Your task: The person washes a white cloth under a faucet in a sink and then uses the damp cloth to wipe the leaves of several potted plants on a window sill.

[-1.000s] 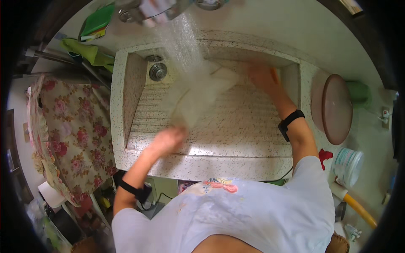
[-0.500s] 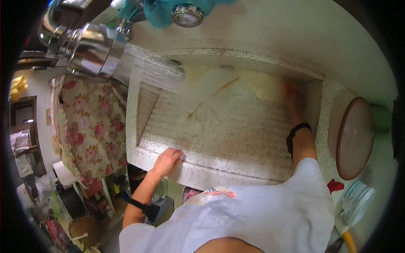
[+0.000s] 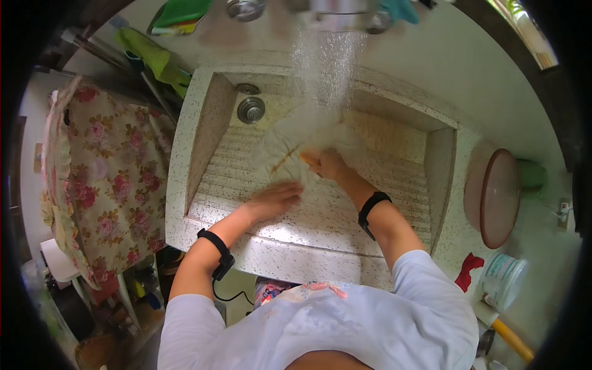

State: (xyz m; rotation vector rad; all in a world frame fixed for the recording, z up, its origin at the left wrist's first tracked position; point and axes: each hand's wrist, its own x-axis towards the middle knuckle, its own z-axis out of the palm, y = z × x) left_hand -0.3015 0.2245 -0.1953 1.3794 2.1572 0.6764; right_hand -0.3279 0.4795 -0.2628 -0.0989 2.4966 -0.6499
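A wet white cloth with brownish-yellow streaks lies spread on the ribbed floor of a speckled stone sink. My right hand is over the cloth, closed on a small orange block, whose exact kind I cannot make out. My left hand lies flat by the cloth's near edge, fingers stretched out and slightly blurred, with nothing visible in it. From a chrome spray head at the top, water falls onto the cloth's far part.
A metal drain sits in the sink's far left corner. On the right, a brown-rimmed round basin leans against the wall near a pale plastic tub. Floral fabric hangs left of the sink, and a green cloth hangs beyond it.
My right hand has come from the sink's right end to the cloth, now holding the orange block. My left hand has moved from the front rim to the cloth. The view has shifted.
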